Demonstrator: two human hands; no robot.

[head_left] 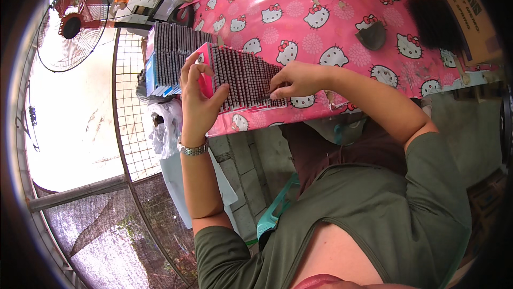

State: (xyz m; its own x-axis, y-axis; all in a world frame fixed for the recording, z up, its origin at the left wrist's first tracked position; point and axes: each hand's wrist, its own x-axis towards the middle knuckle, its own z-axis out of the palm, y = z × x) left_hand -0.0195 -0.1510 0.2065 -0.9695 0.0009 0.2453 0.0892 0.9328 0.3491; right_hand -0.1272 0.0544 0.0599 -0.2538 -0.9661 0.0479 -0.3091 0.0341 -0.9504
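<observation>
A row of small spiral-bound notebooks (243,78) lies near the table's front left edge, packed together with the dark wire bindings facing up and a pink cover at the left end. My left hand (200,94) is closed around that left end, thumb on the bindings and fingers over the pink cover. At the row's right end, my right hand (299,79) has its fingers curled in a pinch against the bindings. What sits between those fingertips is too small to make out. Left of the row stands a stack of similar notebooks (173,48) with blue covers.
A pink cartoon-print cloth (272,14) covers the table. A dark grey rounded piece (371,35), a black bristly brush (435,22) and a cardboard box (465,11) lie to the right. A plastic bag (164,129) hangs at the left edge, near a fan (72,24).
</observation>
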